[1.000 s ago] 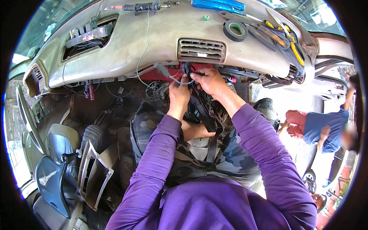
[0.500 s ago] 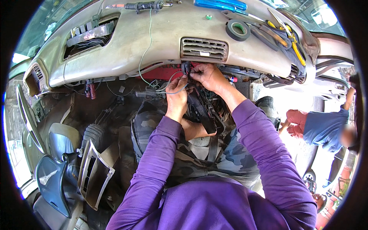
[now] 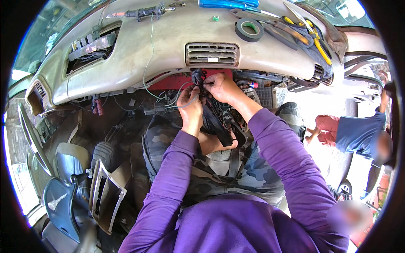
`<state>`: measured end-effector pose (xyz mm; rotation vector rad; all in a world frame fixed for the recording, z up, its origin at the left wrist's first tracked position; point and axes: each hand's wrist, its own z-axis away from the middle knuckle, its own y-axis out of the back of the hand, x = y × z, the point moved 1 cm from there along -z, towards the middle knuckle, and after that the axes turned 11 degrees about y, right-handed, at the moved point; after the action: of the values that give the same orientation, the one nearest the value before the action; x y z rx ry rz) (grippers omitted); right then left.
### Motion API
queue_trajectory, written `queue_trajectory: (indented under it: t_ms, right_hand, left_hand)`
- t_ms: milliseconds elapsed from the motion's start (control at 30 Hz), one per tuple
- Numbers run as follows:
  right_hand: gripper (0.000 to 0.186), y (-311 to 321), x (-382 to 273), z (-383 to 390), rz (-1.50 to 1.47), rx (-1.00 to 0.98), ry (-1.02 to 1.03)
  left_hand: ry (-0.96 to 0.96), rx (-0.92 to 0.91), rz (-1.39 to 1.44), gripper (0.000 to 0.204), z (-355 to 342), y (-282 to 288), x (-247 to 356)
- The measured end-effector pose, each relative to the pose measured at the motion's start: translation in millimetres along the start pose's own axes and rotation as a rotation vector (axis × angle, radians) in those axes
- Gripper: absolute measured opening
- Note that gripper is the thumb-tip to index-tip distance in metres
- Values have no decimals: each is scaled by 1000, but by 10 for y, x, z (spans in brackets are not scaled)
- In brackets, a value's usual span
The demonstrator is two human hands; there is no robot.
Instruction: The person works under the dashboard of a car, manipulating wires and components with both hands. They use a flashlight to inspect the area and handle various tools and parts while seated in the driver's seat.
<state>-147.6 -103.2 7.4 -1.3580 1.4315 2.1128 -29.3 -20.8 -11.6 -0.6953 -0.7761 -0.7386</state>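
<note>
My left hand (image 3: 190,107) has its fingers closed on wiring beneath the dashboard's centre vent (image 3: 211,54). Just right of it and slightly higher, my right hand (image 3: 220,89) pinches the dark wire bundle (image 3: 196,76) that hangs there in corrugated sleeving; the fingertips partly hide what is held. A thin pale grey wire loops round my left fingers toward a small grey connector piece (image 3: 154,111) on the left. Behind both hands is a red panel (image 3: 168,81), and a long black strip (image 3: 217,126) slopes down below them.
Dashboard top (image 3: 152,38) holds blue screwdrivers (image 3: 228,4), tape (image 3: 249,30), pliers (image 3: 320,48), a soldering-iron-like tool (image 3: 143,12). Loose trim (image 3: 105,194) lies at left. Camouflage-clad legs (image 3: 263,173) are below my arms. A person (image 3: 356,135) in blue is outside right, another partly behind.
The dashboard has shifted slightly left in view. The grey connector piece has dropped from beside my fingers to lower left, and the grey wire's loop has changed shape. Both hands remain at the bundle.
</note>
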Motion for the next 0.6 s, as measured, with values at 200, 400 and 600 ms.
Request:
queue_trajectory:
  t_ms: [200,400,600]
  right_hand:
    - [25,-31,41,10,39,49,89]
    - [33,38,129,-38,-265,-86,-85]
    - [32,-36,86,-25,-309,96,-65]
  left_hand:
    - [-62,-16,-138,15,-56,47,-10]
    - [-38,-127,-93,18,-84,76,82]
    - [43,-116,-84,26,-153,67,73]
